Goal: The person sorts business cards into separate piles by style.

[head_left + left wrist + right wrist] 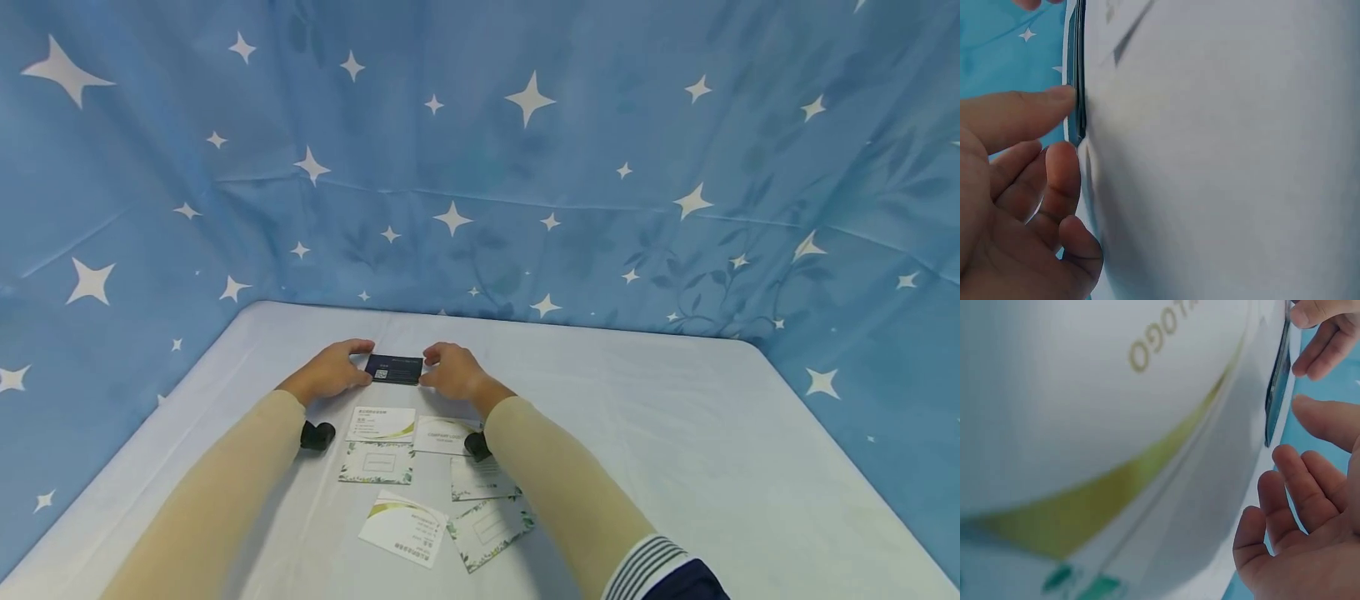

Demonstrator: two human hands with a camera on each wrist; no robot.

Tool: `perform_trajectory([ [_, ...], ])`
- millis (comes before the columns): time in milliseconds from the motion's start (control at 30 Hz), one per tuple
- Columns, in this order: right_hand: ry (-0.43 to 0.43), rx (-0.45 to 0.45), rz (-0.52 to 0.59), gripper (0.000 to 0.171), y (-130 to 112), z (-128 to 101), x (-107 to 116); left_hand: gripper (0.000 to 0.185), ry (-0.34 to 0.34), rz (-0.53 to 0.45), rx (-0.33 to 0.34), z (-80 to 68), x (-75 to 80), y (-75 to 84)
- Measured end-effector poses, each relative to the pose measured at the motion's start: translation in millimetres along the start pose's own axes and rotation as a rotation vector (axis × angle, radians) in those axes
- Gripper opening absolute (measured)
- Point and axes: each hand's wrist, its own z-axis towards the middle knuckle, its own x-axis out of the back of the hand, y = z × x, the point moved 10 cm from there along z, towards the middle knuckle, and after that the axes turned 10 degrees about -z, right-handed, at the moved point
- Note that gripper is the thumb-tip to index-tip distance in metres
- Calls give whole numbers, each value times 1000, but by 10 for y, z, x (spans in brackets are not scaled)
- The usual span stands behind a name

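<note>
A small stack of dark business cards (394,369) lies at the far part of the white table, with a hand on each side of it. My left hand (335,369) is at its left end; in the left wrist view the thumb (1035,112) is extended, its tip right at the stack's edge (1079,75). My right hand (455,372) is at the other end, fingers loosely bent. In the right wrist view, the right thumb (1322,424) and fingers are spread near the end of the dark stack (1277,387), with nothing gripped between them.
Nearer the body lie several white cards: two with gold curves (381,424) (405,528), one with a company logo (442,434), and leaf-bordered ones (377,462) (491,530). The right forearm partly covers another card (480,478). A blue star-patterned curtain (480,167) hangs behind the table (675,433).
</note>
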Motion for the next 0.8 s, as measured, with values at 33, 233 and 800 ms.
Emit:
perform_trajectory([
  [33, -2, 6, 3, 49, -4, -18, 18, 68, 3, -1, -6, -6, 7, 15],
  [233, -13, 44, -7, 52, -16, -160, 161, 67, 3, -26, -46, -66, 2, 179],
  [800, -60, 144, 21, 53, 221, -822, 358, 62, -139, 22, -227, -495, -581, 684],
])
